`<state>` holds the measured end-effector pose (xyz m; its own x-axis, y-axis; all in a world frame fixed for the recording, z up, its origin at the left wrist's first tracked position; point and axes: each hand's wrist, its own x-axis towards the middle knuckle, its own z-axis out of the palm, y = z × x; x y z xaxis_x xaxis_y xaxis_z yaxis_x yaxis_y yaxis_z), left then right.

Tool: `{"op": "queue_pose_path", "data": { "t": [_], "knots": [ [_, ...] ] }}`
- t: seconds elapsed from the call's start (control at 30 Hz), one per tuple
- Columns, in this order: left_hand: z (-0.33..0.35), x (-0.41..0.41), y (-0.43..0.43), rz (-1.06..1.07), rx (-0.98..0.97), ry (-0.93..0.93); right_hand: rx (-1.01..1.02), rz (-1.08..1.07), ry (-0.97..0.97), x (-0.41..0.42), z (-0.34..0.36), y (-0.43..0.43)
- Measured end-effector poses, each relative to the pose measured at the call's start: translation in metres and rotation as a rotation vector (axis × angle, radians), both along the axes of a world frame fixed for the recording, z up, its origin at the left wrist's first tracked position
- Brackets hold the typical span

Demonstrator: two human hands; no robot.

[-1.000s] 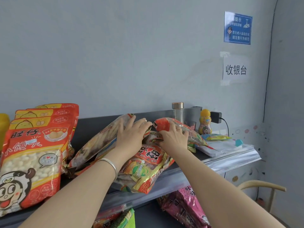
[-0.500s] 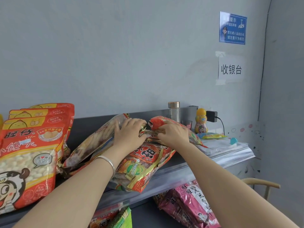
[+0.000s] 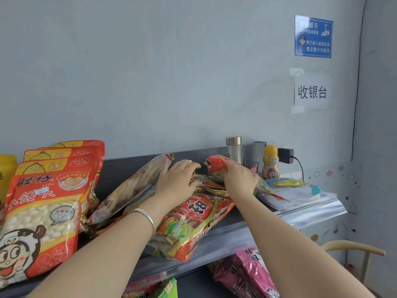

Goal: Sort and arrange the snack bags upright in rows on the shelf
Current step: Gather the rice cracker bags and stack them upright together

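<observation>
On the dark shelf (image 3: 240,214) a pile of snack bags lies flat in the middle. My left hand (image 3: 176,181) rests with curved fingers on a leaning beige striped bag (image 3: 131,190). My right hand (image 3: 239,179) grips a bag with a red-orange end (image 3: 214,165) lying across the pile. Under both hands a big red and gold rice-cracker bag (image 3: 193,222) hangs over the shelf's front edge. At the left, three red and yellow bags (image 3: 43,211) stand upright in a row.
A steel flask (image 3: 233,149), a yellow character bottle (image 3: 271,163), a plugged-in charger (image 3: 285,155) and a white tray (image 3: 298,197) with small packets stand at the shelf's right end. Pink bags (image 3: 247,274) lie on the lower shelf. A wooden chair (image 3: 354,250) is at the right.
Both hands stayed on the pile. My right hand has shifted up onto the red-ended bag, and the gap between the two hands has widened slightly.
</observation>
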<state>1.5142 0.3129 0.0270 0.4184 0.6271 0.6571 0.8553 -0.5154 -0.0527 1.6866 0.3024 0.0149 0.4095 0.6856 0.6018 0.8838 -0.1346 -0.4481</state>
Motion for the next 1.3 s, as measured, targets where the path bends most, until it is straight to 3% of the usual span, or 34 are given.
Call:
{"op": "queue_pose_path", "data": {
  "t": [0.13,0.3,0.5,0.67,0.73,0.87,1.0,1.1,1.3],
  "knots": [
    [0.004,0.0,-0.004,-0.028,-0.105,-0.049,0.165,-0.03,0.226,0.007,0.021,-0.012],
    [0.015,0.009,-0.015,-0.12,-0.237,-0.247,0.482,0.175,0.598,0.014,0.04,-0.038],
    [0.032,0.023,-0.039,-0.26,-0.48,-0.479,0.731,0.279,1.015,0.022,0.055,-0.069],
    [0.043,0.027,-0.063,-0.385,-0.465,-0.665,0.801,0.288,1.237,0.026,0.066,-0.095],
    [0.048,0.021,-0.071,-0.427,-0.442,-0.821,0.807,0.303,1.319,0.025,0.068,-0.1],
    [0.056,-0.005,-0.082,-0.417,-0.499,-1.196,0.759,0.316,1.4,0.013,0.064,-0.102],
    [0.055,-0.041,-0.09,-0.393,-0.507,-1.134,0.74,0.32,1.379,-0.019,0.07,-0.11],
    [0.056,-0.069,-0.099,-0.413,-0.471,-1.127,0.742,0.437,1.3,-0.061,0.084,-0.118],
    [0.059,-0.175,-0.123,-0.282,-0.352,-1.322,0.632,0.699,1.155,-0.183,0.104,-0.128]
  ]
}}
